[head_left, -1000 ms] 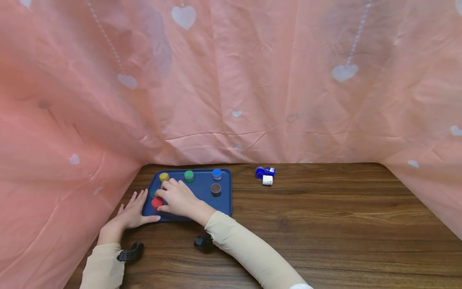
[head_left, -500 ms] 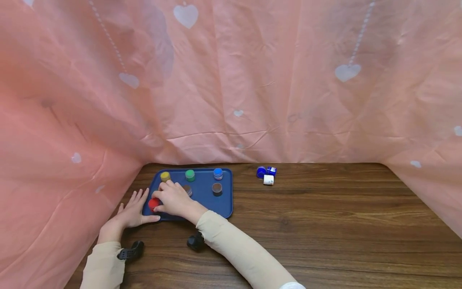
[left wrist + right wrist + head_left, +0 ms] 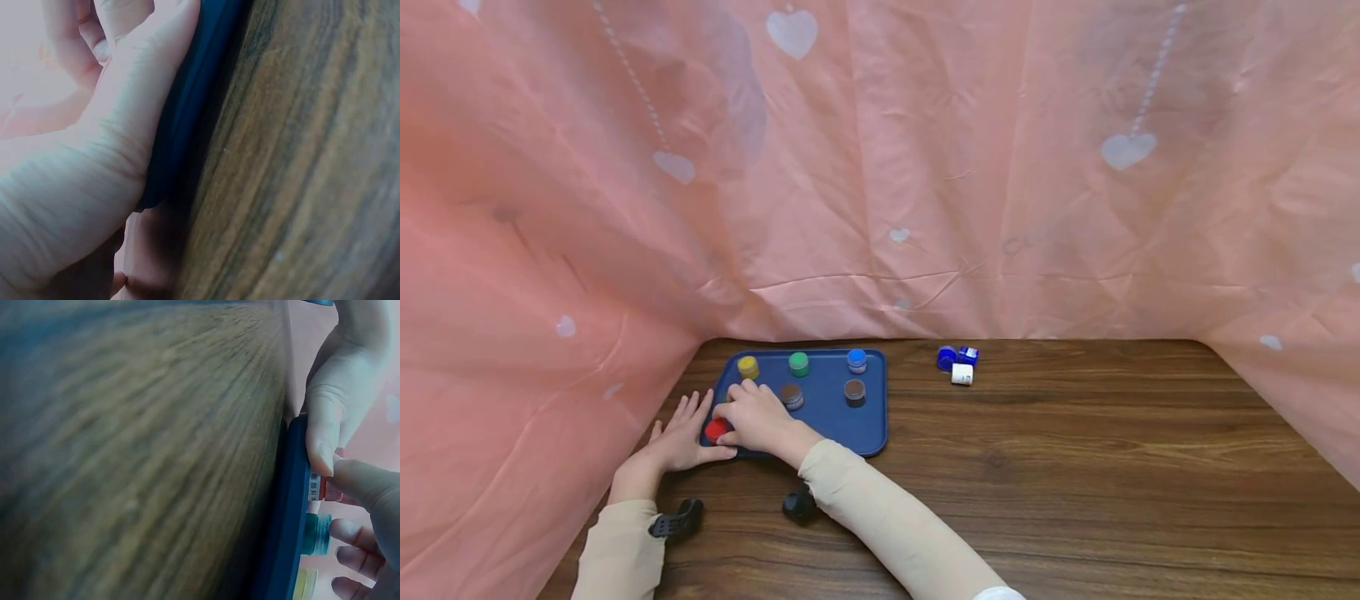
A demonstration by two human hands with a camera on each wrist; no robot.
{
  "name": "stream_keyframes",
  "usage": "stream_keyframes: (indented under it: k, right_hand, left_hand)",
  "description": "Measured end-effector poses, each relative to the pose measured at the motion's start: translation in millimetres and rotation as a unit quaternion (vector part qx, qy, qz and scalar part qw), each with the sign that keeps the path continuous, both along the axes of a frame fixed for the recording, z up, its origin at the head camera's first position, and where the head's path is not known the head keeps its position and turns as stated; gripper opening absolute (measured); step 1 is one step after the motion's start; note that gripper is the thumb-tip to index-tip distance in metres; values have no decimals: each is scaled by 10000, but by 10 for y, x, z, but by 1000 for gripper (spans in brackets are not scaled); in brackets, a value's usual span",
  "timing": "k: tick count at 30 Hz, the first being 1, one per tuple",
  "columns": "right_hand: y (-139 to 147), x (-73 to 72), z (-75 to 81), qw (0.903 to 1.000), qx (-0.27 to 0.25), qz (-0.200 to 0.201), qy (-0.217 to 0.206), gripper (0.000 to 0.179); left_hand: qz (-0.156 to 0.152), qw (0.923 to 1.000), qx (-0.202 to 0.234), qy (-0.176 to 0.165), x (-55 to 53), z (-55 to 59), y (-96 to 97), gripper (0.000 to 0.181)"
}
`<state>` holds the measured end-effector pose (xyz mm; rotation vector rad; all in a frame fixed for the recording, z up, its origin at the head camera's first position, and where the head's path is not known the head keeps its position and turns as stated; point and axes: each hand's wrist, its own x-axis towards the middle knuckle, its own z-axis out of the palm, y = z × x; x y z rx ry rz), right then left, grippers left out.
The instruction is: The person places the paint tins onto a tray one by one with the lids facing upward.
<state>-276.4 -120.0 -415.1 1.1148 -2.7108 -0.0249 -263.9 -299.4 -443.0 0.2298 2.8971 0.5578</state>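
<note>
The red jar (image 3: 716,431) sits at the near-left corner of the blue tray (image 3: 831,427). The right hand (image 3: 760,419) has its grip pinching the jar. The teal jar (image 3: 317,534) stands just beside its other fingers, so a careless sweep could topple it. The left hand (image 3: 681,440) lies spread at the tray's left edge; pushing there might slide the tray across the wooden surface (image 3: 1075,467).

Tray (image 3: 838,429): on table (image 3: 1112,458), left half. Jars (image 3: 798,364): on tray, three along back edge. Three containers (image 3: 962,375): on table, right of tray. Curtain (image 3: 940,183): behind table.
</note>
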Motion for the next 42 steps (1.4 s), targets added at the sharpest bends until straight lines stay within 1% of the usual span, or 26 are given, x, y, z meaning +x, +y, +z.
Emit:
stream_keyframes:
  k: [7,10,14,17,23,30,37,42]
  right_hand:
    - [20,7,11,10000,-11,-51,-24,41]
    - [56,14,9,10000,-42,-11,-41,44]
    - [126,24,17,9999,-131,87,32,48]
    - [193,39,41,9996,-247,113,95,48]
    - [346,96,101,9989,-463,72,87,45]
    - [580,167,169,9965,-823,62,107,44]
    - [867,211,193,9934,-1138,89,100,42]
    - [1077,239,196,9919,-1250,69,215,41]
  left_hand:
    - [10,10000,-31,-54,12,25,22,128]
    - [-1,10000,-46,-51,17,24,19,128]
    - [56,9999,-95,-74,27,21,15,128]
    - [54,9999,-59,-107,33,27,21,129]
    - [81,9998,-71,-170,22,17,18,130]
    - [44,9999,-68,-107,12,15,6,127]
    - [82,9999,-4,100,-60,-135,-73,132]
    - [69,9999,45,118,-58,-146,-86,132]
